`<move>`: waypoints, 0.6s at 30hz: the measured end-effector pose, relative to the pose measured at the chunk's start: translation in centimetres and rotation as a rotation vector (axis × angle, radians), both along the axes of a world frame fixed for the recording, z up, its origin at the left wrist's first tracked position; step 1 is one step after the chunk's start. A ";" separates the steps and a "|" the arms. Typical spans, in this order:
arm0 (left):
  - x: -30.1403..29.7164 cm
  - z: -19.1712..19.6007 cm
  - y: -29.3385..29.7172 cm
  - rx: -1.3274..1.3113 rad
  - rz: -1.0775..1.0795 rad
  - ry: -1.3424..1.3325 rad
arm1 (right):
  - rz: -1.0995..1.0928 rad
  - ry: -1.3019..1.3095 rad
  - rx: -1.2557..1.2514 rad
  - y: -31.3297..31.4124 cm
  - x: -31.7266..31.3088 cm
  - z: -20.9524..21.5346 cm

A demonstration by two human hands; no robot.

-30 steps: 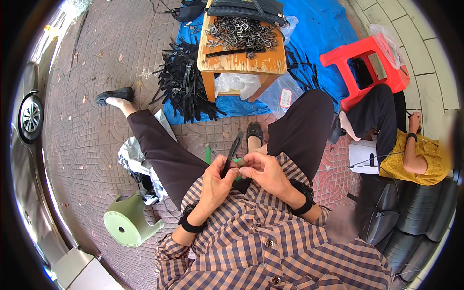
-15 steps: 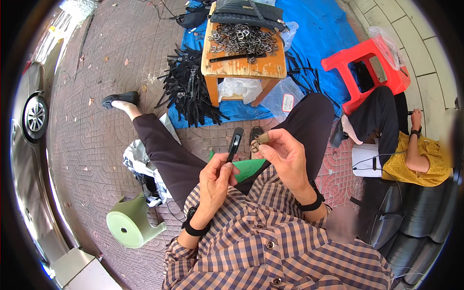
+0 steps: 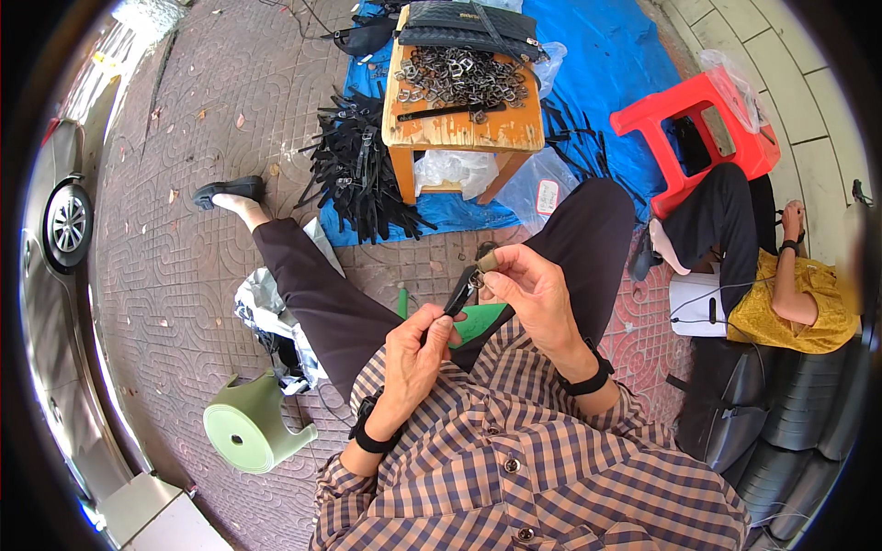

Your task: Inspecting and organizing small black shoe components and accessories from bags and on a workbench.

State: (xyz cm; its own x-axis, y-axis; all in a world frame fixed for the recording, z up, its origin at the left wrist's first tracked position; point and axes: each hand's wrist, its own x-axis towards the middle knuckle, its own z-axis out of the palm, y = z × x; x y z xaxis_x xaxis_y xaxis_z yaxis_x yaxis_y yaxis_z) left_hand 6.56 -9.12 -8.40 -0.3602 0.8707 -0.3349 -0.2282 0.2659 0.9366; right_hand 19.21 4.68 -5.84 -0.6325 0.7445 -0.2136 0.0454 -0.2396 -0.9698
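Observation:
My left hand [image 3: 411,354] pinches a short black strap [image 3: 457,298] in front of my lap, its free end pointing up and to the right. Close above it, my right hand [image 3: 537,298] has thumb and forefinger pressed on a small metal buckle [image 3: 477,277]. Strap end and buckle meet at my right fingertips; whether the strap passes through the buckle is too small to tell. A tan cover [image 3: 488,261] wraps a fingertip of my right hand. Beyond my hands, a wooden stool [image 3: 464,138] carries a heap of metal buckles [image 3: 459,75] and one black strap [image 3: 439,112].
Black straps [image 3: 363,174] lie piled left of the stool on a blue sheet [image 3: 588,46]. A black bag [image 3: 469,28] rests at the stool's far end. A red stool [image 3: 643,112] and a person in a yellow top [image 3: 808,308] are at right, a green stool [image 3: 241,432] at left.
The strap in my left hand has tilted right and come up to the buckle in my right hand. The other person's hand at right has shifted slightly.

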 end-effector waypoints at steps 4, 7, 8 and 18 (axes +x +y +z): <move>0.3 0.0 0.2 0.024 0.003 0.080 | 0.015 0.020 -0.001 0.1 -0.1 -0.3; 0.3 0.0 0.3 0.057 0.052 0.089 | 0.020 0.009 -0.019 0.1 0.0 -0.6; 0.2 0.0 0.4 0.064 0.031 0.101 | 0.019 0.008 -0.032 0.1 0.0 -0.7; 0.1 0.4 0.3 0.033 0.018 -0.079 | 0.043 0.006 -0.050 0.0 0.2 -1.7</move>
